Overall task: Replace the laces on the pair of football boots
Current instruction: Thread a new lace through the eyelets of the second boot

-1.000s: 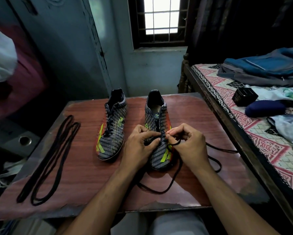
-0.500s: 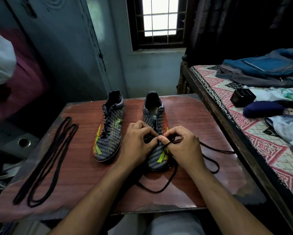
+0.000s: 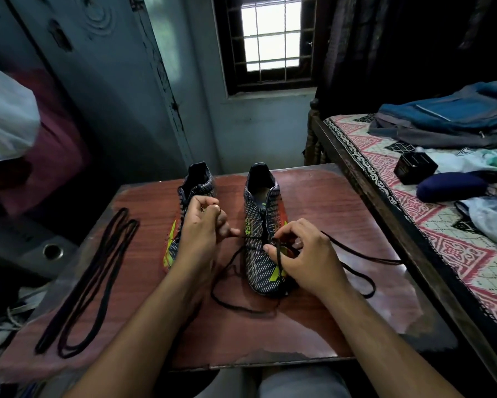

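Black lace (image 3: 241, 285) crosses only the lowest eyelets of the right boot (image 3: 263, 239) under the right hand (image 3: 304, 254), which pinches it; left hand (image 3: 204, 222) pulls its other end taut. Left boot (image 3: 184, 222), behind the left hand, looks untouched; spare laces (image 3: 89, 282) lie left of it on the desk (image 3: 313, 326).

1. Football boots (image 3: 261, 262): dark navy with fine pale dashes, neon-yellow stripes, red-orange edging.
2. Lace (image 3: 356, 258) on the right boot: black.
3. Spare laces (image 3: 92, 282): black.
4. Bench (image 3: 342, 225): reddish-brown wood grain, worn pale patches.
5. Bedsheet (image 3: 431, 239): red, cream and black geometric print.
6. Backpack (image 3: 448, 122): blue and grey.
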A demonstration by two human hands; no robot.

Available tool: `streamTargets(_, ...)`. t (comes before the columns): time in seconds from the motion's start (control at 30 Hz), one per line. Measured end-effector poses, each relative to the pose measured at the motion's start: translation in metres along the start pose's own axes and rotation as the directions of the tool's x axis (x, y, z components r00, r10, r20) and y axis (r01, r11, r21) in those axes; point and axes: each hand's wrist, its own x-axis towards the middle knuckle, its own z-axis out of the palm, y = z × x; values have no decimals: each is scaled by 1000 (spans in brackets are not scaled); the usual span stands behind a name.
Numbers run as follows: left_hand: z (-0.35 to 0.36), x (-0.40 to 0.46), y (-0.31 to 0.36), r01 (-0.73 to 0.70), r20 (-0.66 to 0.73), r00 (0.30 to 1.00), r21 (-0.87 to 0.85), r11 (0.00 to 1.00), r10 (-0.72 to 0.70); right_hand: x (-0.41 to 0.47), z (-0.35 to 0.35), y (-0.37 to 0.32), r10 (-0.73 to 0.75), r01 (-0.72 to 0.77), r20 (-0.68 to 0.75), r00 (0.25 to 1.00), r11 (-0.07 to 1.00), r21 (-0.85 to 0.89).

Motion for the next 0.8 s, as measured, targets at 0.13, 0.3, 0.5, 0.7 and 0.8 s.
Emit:
streamTargets(0.13,-28,17,14,-394,343,917,685,613,206,0,1,1,-6,6,9,1000,1000,-1)
streamTargets(0.3,-43,20,28,-541,549,835,831,128,-37,-1,1,0,-17,17,6,1000,1000,-11)
streamTargets(0.5,-28,13,41,-119,255,965,244,962,55,-2,0,-2,-5,5,4,1000,1000,-10)
streamTargets(0.7,-9,7,46,-158,116,985,299,941,129,-2,-2,-3,-2,3,28,1000,1000,-23)
streamTargets(0.8,-32,19,53,-439,443,890,767,468,110,-2,-1,-2,-11,12,40,999,1000,-23)
